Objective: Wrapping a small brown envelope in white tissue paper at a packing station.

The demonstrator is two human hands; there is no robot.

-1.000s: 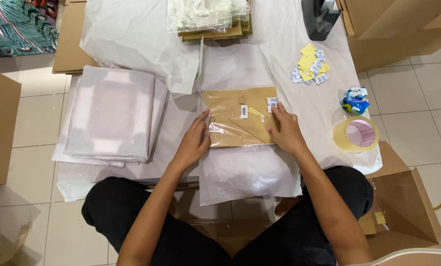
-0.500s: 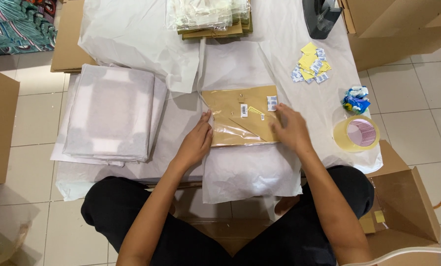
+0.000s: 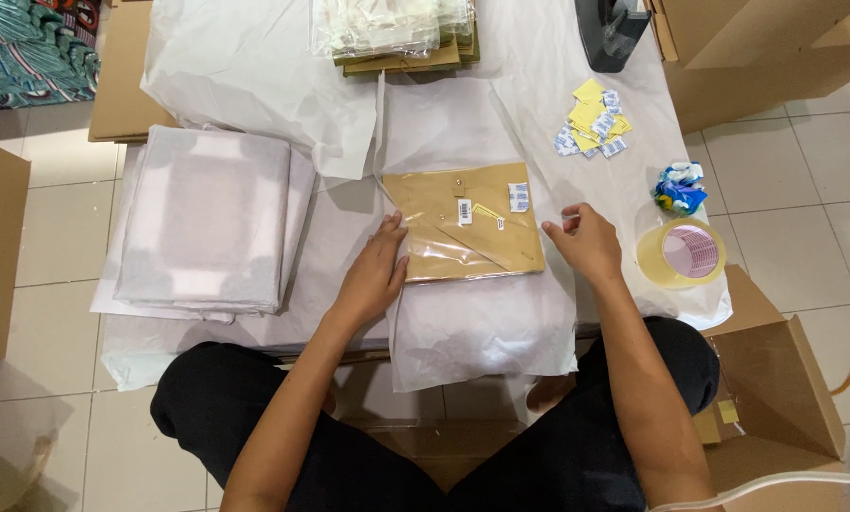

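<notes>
Near the front edge of the table (image 3: 140,356), at its middle, your left hand (image 3: 376,275) lies flat and open, fingers together, pressing on the left edge of the tan packet (image 3: 463,223); it pins the packet rather than gripping it. That packet, a flat brown card piece in a clear sleeve with small white stickers on it, rests on a sheet of white tissue paper (image 3: 482,327) whose lower part hangs over the front edge toward your lap. Your right hand (image 3: 586,242) sits just beside the packet's right edge, loosely curled, with the fingertips pinched on what looks like the edge of the tissue sheet; I cannot tell for sure what it grips. Toward the left side of the table lies a stack of tissue-wrapped bundles (image 3: 207,223), well apart from both hands. Near the right edge stands a roll of clear tape (image 3: 681,254), with a small blue and white bundle (image 3: 679,187) just behind it and a scatter of yellow and white sachets (image 3: 591,118) farther back. At the back edge lies a pile of packets in clear sleeves (image 3: 397,33).
</notes>
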